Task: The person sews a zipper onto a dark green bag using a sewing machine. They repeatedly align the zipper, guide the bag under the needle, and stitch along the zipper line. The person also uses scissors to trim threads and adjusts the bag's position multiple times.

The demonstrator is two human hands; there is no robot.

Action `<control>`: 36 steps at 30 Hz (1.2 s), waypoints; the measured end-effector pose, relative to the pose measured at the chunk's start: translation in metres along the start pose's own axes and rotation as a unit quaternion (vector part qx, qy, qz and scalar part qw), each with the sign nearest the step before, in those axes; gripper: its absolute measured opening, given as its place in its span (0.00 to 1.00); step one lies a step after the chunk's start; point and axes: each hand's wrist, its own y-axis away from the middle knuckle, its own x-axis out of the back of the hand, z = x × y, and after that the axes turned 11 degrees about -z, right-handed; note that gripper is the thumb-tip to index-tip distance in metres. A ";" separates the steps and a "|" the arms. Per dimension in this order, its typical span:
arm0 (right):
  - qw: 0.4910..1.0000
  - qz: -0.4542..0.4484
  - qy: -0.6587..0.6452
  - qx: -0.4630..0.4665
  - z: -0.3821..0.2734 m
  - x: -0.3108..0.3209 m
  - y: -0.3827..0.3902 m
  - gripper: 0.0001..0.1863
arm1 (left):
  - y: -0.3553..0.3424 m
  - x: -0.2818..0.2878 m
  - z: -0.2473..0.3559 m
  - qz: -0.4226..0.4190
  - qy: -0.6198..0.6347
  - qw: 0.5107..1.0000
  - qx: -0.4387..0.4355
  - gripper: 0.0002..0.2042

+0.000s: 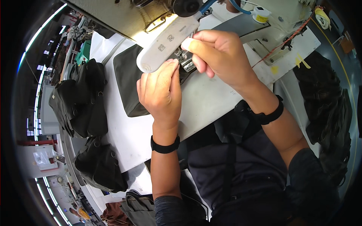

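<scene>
Both hands are up at the needle end of a sewing machine (260,49). My right hand (222,54) is closed in a pinch, thumb against forefinger, beside the white rounded arm cover (166,47); what it holds is too small to tell. Just below that cover, my left hand (162,88) has its fingertips drawn together close to the metal presser parts (187,64). Anything between those fingertips is hidden. A dark grey-green fabric panel (130,84) lies on the white table (203,105), partly under the machine and behind my left hand.
Dark bags (81,101) are piled along the table's left side, with another dark bag (100,165) nearer me. Dark fabric pieces (324,109) hang at the right. A lit lamp glows under the machine head (109,15). Brown and grey bags (128,211) sit at lower left.
</scene>
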 end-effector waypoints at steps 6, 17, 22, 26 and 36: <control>0.999 0.032 0.024 0.008 0.003 -0.013 0.003 0.12 | 0.003 -0.002 0.000 0.007 -0.004 1.000 -0.010 0.09; 0.998 0.014 0.067 0.004 0.009 -0.007 0.003 0.14 | -0.001 -0.003 0.003 0.013 0.002 1.000 -0.022 0.07; 0.998 0.020 0.065 0.009 0.007 -0.010 0.002 0.16 | -0.002 -0.003 0.000 0.009 0.013 1.000 -0.014 0.07; 0.998 0.014 0.059 -0.001 0.008 -0.007 0.003 0.14 | 0.000 -0.006 -0.001 0.020 0.020 1.000 -0.008 0.08; 0.998 0.019 0.054 0.013 0.011 -0.007 0.001 0.14 | -0.002 -0.003 -0.008 0.005 0.053 0.998 -0.028 0.08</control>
